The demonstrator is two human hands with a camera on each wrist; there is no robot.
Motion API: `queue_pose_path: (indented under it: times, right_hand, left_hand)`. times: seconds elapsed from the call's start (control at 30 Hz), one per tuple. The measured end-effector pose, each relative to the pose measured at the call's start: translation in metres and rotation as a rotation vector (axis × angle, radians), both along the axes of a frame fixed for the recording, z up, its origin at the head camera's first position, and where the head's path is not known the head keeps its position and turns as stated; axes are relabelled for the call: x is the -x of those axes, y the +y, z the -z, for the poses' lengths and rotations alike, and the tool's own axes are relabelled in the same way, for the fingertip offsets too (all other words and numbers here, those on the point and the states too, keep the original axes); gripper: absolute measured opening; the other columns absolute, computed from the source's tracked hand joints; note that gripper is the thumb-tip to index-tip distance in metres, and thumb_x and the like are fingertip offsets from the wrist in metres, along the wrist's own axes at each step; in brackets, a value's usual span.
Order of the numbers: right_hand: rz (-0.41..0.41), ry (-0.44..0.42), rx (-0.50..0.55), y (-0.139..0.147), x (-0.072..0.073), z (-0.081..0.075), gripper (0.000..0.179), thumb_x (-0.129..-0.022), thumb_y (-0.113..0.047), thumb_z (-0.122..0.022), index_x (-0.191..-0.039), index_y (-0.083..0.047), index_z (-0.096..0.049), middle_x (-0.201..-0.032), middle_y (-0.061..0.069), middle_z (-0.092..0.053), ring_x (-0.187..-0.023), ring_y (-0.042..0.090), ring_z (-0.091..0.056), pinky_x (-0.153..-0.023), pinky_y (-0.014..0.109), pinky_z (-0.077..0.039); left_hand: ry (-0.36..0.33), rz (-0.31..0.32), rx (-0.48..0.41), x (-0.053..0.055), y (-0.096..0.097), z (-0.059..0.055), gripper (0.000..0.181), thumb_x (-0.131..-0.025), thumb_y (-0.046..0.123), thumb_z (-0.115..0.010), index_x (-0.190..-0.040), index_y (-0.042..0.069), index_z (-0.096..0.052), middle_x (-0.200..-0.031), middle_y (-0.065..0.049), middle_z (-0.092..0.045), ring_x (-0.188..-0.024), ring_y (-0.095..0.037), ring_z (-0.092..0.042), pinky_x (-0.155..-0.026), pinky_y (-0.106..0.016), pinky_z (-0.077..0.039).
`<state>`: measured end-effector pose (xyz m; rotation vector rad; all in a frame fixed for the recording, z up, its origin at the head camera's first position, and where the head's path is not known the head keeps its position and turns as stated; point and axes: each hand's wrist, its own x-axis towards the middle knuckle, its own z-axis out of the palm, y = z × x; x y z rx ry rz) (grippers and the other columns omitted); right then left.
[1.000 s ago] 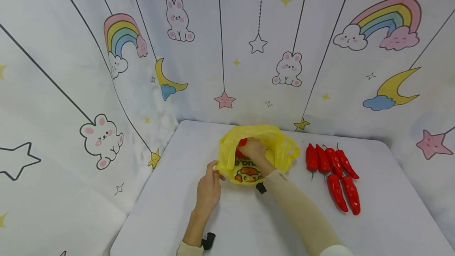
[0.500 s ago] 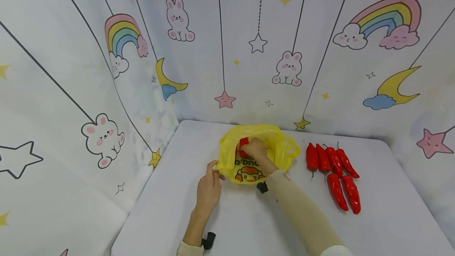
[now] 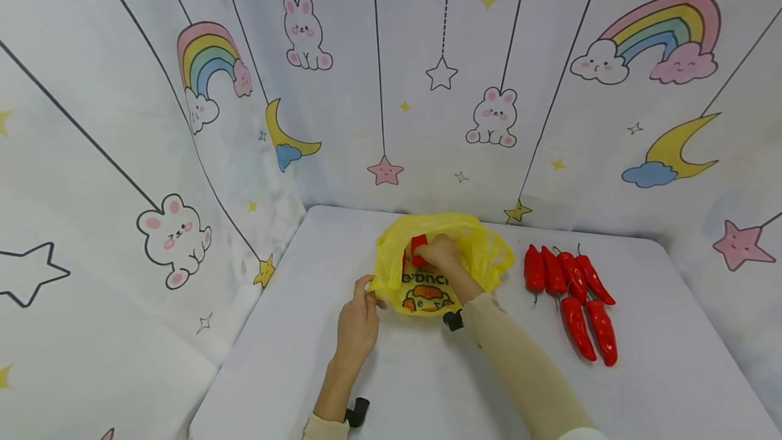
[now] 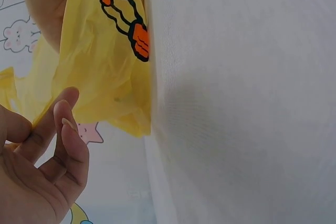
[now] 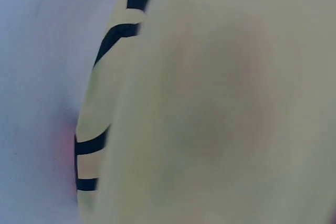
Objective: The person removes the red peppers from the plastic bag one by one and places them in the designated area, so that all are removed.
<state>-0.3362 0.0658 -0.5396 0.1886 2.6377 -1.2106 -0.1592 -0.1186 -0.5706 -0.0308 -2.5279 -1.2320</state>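
A yellow plastic bag (image 3: 391, 250) with a duck print lies mouth-up on the table, its opening facing me. My left hand (image 3: 359, 324) pinches the left edge of its mouth between thumb and index finger; in the left wrist view that hand (image 4: 47, 161) has its other fingers loosely bent. My right hand (image 3: 441, 255) is inside the bag, fingers round a red chili pepper (image 3: 419, 242) whose far end is hidden. More red shows at the bag's left inner side. In the right wrist view the blurred bag film (image 5: 220, 103) covers most of the picture.
Several glossy red chili peppers (image 3: 574, 328) lie right of the bag, in a row with two more below. The white table (image 3: 415, 386) meets a cartoon-printed cloth backdrop (image 3: 342, 121) behind the bag and at both sides.
My right hand has shifted slightly to the right inside the bag, and the red chili pepper has shifted and turned with it. The left hand keeps its pinch on the bag's edge.
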Motion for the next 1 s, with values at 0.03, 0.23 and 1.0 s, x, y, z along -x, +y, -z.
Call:
queue_pose_path:
  times: [0.03,0.23,1.0]
  right_hand:
    - [-0.003,0.009,0.001,0.0,0.0,-0.001,0.041,-0.087,-0.03,-0.077,-0.109,0.002,-0.065,-0.101,0.017,-0.069,-0.081,0.034,-0.072,-0.074,0.043,-0.062]
    - [-0.017,0.017,0.013,0.001,-0.003,-0.009,0.045,-0.088,-0.03,-0.078,-0.112,0.005,-0.064,-0.104,0.02,-0.07,-0.081,0.035,-0.074,-0.075,0.043,-0.062]
    - [-0.107,-0.001,0.064,0.031,-0.029,-0.056,0.036,-0.091,-0.032,-0.08,-0.104,0.001,-0.076,-0.095,0.013,-0.076,-0.089,0.035,-0.076,-0.075,0.045,-0.062]
  left_hand:
    - [0.0,0.0,0.003,0.0,0.0,0.0,0.034,-0.113,0.01,-0.041,-0.146,0.014,-0.045,-0.089,-0.002,-0.074,-0.053,-0.006,-0.045,-0.051,-0.023,-0.04]
    - [0.005,0.002,0.009,0.001,0.0,0.001,0.034,-0.113,0.01,-0.041,-0.146,0.014,-0.045,-0.089,-0.003,-0.075,-0.052,-0.005,-0.044,-0.051,-0.023,-0.04]
    - [-0.015,0.005,-0.002,0.001,0.003,-0.002,0.034,-0.113,0.011,-0.039,-0.146,0.015,-0.045,-0.09,-0.002,-0.074,-0.051,-0.005,-0.043,-0.05,-0.023,-0.038]
